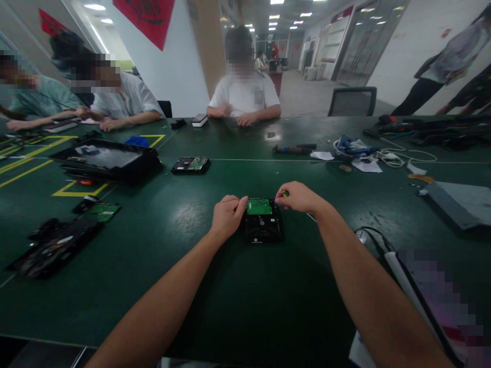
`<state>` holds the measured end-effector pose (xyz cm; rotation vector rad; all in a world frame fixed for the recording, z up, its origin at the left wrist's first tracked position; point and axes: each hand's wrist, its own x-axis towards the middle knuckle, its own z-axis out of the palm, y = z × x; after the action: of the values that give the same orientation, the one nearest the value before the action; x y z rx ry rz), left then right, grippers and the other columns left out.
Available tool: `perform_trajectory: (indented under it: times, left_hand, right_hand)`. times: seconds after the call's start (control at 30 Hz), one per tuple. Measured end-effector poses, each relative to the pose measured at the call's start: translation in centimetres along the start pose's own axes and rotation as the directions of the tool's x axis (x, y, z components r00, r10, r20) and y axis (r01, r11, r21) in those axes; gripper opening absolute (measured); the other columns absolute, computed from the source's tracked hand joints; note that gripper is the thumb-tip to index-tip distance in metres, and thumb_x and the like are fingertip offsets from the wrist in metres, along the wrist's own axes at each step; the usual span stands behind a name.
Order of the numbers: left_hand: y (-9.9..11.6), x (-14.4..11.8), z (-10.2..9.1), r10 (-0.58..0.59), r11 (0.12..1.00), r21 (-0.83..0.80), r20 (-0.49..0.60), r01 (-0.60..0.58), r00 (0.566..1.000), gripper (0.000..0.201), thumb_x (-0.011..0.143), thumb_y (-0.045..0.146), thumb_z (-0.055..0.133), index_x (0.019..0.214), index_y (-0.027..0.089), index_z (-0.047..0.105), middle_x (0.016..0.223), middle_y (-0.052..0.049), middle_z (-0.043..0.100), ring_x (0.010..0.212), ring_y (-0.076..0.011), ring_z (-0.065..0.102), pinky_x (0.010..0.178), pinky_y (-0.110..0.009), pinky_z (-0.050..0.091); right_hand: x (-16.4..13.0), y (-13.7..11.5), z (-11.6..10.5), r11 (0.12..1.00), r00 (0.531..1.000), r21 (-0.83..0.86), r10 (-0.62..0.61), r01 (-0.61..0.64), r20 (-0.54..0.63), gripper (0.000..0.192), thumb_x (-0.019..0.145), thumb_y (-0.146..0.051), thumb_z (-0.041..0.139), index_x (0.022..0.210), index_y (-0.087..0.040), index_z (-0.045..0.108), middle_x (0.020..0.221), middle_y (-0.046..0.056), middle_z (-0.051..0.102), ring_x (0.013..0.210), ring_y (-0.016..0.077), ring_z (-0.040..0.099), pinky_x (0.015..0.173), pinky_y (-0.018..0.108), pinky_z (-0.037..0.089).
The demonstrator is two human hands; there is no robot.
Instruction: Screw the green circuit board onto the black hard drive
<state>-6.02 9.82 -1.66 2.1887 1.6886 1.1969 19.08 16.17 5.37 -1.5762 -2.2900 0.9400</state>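
Note:
A black hard drive (262,227) with a green circuit board (259,206) at its far end lies flat on the green table in front of me. My left hand (227,217) is closed at the drive's far left corner, thumb and fingers gripping its edge. At the far right corner is my right hand (297,197), its fingers pinched round what looks like a screwdriver (285,193) with a yellow and black handle. The tool's tip is hidden or too small to make out.
Another hard drive (191,165) lies farther left, near a black tray (109,156). Dismantled black parts (61,243) sit at left. A grey metal case (462,204) and tangled cables (356,148) are on the right. Other people sit across the table.

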Motion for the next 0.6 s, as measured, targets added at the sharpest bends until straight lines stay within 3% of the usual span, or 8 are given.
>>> perform_trajectory:
  times: [0.3, 0.43, 0.5, 0.6]
  left_hand:
    - [0.91, -0.35, -0.30, -0.001, 0.999, -0.051, 0.036, 0.002, 0.999, 0.054, 0.105, 0.049, 0.047, 0.059, 0.022, 0.058, 0.069, -0.003, 0.063, 0.071, -0.0182, 0.062, 0.070, -0.032, 0.049]
    - [0.80, -0.38, -0.06, -0.042, 0.999, -0.007, 0.080, 0.042, 0.996, 0.029, 0.099, 0.048, 0.057, 0.102, 0.022, 0.069, 0.107, -0.009, 0.070, 0.105, -0.0259, 0.065, 0.095, -0.042, 0.053]
    - [0.77, -0.50, 0.17, -0.049, 0.999, 0.015, 0.124, 0.047, 0.991, 0.038, 0.097, 0.049, 0.059, 0.123, 0.021, 0.063, 0.123, -0.012, 0.067, 0.119, -0.0291, 0.061, 0.105, -0.047, 0.051]
    - [0.91, -0.82, 0.42, 0.003, 0.999, 0.051, 0.181, -0.012, 0.984, 0.055, 0.096, 0.051, 0.060, 0.140, 0.020, 0.051, 0.139, -0.014, 0.058, 0.133, -0.0316, 0.053, 0.115, -0.050, 0.044]
  right_hand:
    - [-0.16, -0.09, -0.19, 0.999, 0.999, -0.021, -0.034, 0.034, -0.004, 0.015, 0.084, -0.026, 0.068, 0.092, -0.015, 0.075, 0.081, 0.007, 0.075, 0.062, 0.0153, 0.067, 0.056, 0.026, 0.047]
    - [-0.05, 0.34, -0.03, 0.998, 0.998, 0.005, -0.059, 0.059, -0.003, 0.015, 0.086, -0.028, 0.068, 0.093, -0.016, 0.074, 0.093, 0.008, 0.077, 0.062, 0.0143, 0.067, 0.058, 0.026, 0.049]
    - [0.05, 0.55, 0.05, 0.997, 0.997, 0.003, -0.079, 0.079, 0.007, 0.016, 0.086, -0.029, 0.068, 0.093, -0.016, 0.075, 0.092, 0.008, 0.076, 0.061, 0.0141, 0.067, 0.058, 0.027, 0.049]
    - [0.18, 0.71, 0.07, 0.995, 0.995, -0.010, -0.098, 0.098, 0.030, 0.017, 0.085, -0.029, 0.070, 0.092, -0.016, 0.076, 0.083, 0.006, 0.076, 0.060, 0.0150, 0.068, 0.060, 0.028, 0.049]
